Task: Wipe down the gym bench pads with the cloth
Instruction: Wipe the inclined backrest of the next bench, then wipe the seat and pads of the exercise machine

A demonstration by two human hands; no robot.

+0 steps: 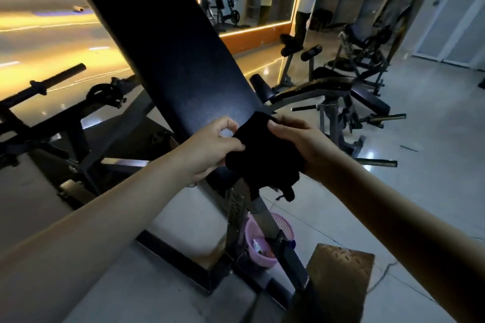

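A long black bench pad [168, 42] slants up and away from me, from the middle of the view to the top left. A black cloth [265, 155] is bunched over the pad's near lower end, with a frayed corner hanging down. My left hand [210, 147] pinches the cloth's left edge between thumb and fingers. My right hand [296, 141] grips its right side, with the thumb on top. Both hands are at the pad's lower edge.
The bench's metal frame [244, 217] runs down to the floor below my hands. A pink basket [262, 241] stands behind it and a metal foot plate [338, 278] lies to its right. Other benches [349, 94] and machines stand at right; a person [307, 5] stands by the mirror.
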